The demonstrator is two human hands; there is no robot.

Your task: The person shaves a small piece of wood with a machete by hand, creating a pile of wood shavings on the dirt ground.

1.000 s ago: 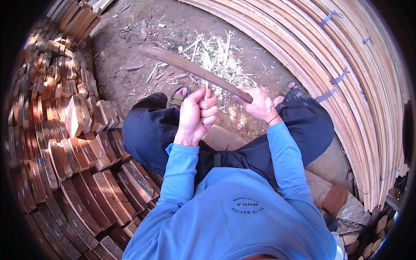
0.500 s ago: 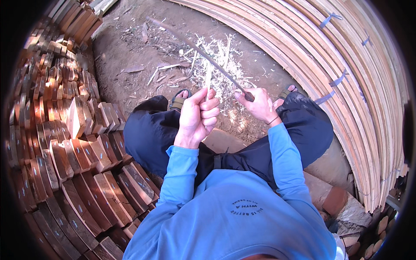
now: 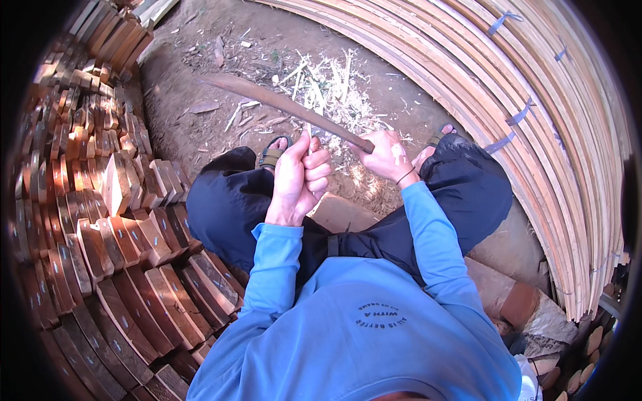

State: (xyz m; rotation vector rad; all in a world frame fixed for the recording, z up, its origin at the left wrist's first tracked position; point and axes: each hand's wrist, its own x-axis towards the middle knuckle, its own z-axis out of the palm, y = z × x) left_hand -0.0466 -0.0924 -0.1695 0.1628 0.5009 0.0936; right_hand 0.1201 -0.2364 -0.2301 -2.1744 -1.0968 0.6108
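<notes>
My right hand is closed round the handle end of a machete. Its long, brownish blade reaches up and left, with its flat side partly showing. My left hand is a fist, thumb uppermost, round a thin pale wooden stick. Only a short bit of the stick shows above the thumb; the blade crosses just over it, and whether they touch I cannot tell. Beyond both hands, pale wood shavings lie heaped on the dirt ground.
Stacked reddish wooden blocks rise close on my left. Long bundled wooden strips, tied with bluish bands, curve along the right. My sandalled feet flank the shavings. A brick and stones lie at lower right.
The machete has swung lower at its tip and turned, so more of its flat side shows. My right hand has shifted slightly left and down. My left hand keeps its grip.
</notes>
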